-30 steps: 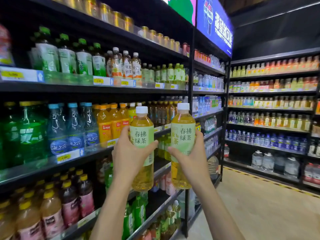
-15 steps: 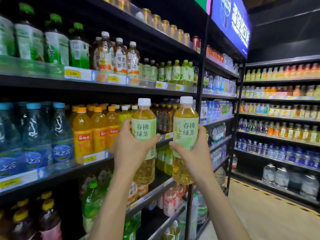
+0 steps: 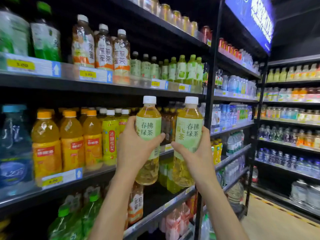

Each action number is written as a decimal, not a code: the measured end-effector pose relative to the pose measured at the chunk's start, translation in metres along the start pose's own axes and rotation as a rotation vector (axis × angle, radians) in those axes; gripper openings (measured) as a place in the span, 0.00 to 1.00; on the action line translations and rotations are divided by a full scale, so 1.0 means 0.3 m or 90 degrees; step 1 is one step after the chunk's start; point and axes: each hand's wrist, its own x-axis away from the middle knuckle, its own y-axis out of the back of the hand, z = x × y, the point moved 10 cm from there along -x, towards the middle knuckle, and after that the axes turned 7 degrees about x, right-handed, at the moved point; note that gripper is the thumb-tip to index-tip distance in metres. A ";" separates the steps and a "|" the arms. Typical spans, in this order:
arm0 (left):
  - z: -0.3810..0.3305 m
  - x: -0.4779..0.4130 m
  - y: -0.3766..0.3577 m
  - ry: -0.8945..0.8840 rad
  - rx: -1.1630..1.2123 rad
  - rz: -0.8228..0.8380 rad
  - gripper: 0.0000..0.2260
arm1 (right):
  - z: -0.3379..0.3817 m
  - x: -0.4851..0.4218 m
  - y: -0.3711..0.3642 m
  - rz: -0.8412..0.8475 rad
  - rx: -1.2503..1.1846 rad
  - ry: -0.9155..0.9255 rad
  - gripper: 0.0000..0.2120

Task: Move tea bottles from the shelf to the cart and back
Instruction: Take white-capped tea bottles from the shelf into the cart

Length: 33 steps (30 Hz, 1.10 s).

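Where the fingers (image 3: pixel 160 135) of the left hand (image 3: pixel 133 149) wrap the label of the left tea bottle (image 3: pixel 148 135), only a thumb tip shows in front; the right hand (image 3: pixel 194 158) is clamped likewise on the right tea bottle (image 3: pixel 188 135), its finger ends hidden behind; both bottles upright, white-capped, side by side but apart, raised before the middle shelf (image 3: pixel 97 172); labels read 春拂绿茶, the lower parts covered by palms; behind, orange juice bottles (image 3: pixel 71 139); a yellow price tag (image 3: pixel 88 74) reads 3.00; other tags blurred; forearms cut off below.
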 end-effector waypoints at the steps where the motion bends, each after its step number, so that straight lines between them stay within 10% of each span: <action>1: 0.004 -0.013 -0.026 -0.004 -0.005 -0.007 0.23 | -0.022 -0.033 0.006 0.009 -0.006 0.003 0.35; 33: -0.150 -0.395 -0.630 -0.107 -0.199 -0.193 0.25 | -0.393 -0.840 0.143 0.212 -0.217 0.107 0.34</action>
